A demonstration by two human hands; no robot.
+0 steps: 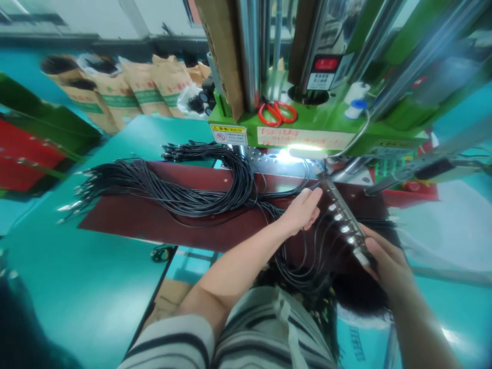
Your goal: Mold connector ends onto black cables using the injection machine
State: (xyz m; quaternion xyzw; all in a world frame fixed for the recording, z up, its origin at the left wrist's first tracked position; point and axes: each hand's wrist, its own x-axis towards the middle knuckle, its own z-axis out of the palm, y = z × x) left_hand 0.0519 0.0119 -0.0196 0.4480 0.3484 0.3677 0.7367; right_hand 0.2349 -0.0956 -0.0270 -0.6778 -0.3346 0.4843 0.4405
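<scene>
My right hand grips the near end of a long metal bar, which slants away from me towards the machine. A row of shiny connectors sits along the bar's left side, and thin black cables hang from them. Just left of the bar is my left hand, its fingers curled together; what they hold, if anything, is hidden. Behind that hand a thick bundle of black cables lies looped across the dark red board, its metal-tipped ends fanned out at the left.
A green machine with upright metal columns stands ahead, and red-handled scissors rest on it. A lamp glows beneath. Paper sacks line the back left. A teal table extends left; a dark cable mass hangs near my lap.
</scene>
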